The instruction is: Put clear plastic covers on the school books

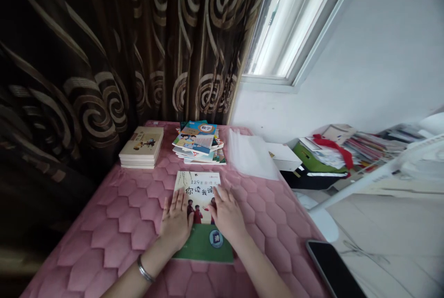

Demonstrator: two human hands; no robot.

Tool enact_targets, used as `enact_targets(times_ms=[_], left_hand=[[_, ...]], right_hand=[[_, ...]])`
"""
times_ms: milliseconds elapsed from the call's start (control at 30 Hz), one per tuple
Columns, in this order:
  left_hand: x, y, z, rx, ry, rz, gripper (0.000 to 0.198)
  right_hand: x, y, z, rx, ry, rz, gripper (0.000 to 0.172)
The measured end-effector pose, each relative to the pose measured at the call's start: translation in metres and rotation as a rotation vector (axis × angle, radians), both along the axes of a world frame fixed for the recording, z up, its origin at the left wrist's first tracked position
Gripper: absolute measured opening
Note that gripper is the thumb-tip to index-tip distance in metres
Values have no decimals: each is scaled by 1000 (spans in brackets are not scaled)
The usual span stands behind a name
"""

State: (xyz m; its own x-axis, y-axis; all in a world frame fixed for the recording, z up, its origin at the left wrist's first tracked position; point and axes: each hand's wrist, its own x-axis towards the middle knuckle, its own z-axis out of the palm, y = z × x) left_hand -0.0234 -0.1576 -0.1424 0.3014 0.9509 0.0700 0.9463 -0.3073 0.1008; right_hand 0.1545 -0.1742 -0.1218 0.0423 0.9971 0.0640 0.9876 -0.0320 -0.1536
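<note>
A book (pixel 204 242) with a white and green cover lies closed in front of me, its Chinese title facing up and a few children in red printed on it. My left hand (pixel 176 219) rests flat along its left side, fingers stretched out. On the right side my right hand (pixel 227 212) lies with its fingers spread over the cover's edge. Beyond the book is a messy pile of textbooks (pixel 197 138), a blue one on top. To its left stands a neat stack of beige books (pixel 142 147). Clear plastic sheets (pixel 249 154) lie right of the pile.
Everything sits on a pink quilted surface (pixel 135 214). A phone (pixel 333 268) lies at its right edge. Beyond that edge are a white box (pixel 284 155), a green bin (pixel 312 157) of papers and a white fan (pixel 364 182). A patterned curtain (pixel 156 57) hangs behind.
</note>
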Motion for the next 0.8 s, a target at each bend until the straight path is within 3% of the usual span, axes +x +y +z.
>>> enact_targets(times_ms=[67, 167, 300, 367, 533, 667, 800], left_hand=[[6, 3, 1, 0, 1, 23, 59], [25, 15, 5, -35, -17, 14, 59], [55, 46, 12, -80, -90, -214, 55], [61, 64, 12, -61, -106, -231, 55], [38, 87, 9, 4, -104, -92, 55], [10, 82, 2, 12, -95, 28, 56], [0, 75, -3, 30, -97, 69, 56]], right_hand=[[-1, 3, -5, -28, 43, 96, 58], [-2, 5, -16, -53, 68, 101, 57], [-1, 5, -27, -25, 81, 110, 55], [-1, 5, -28, -16, 86, 104, 55], [-1, 5, -22, -27, 91, 75, 56], [-3, 3, -17, -74, 101, 64, 58], [-23, 9, -11, -40, 99, 72, 56]])
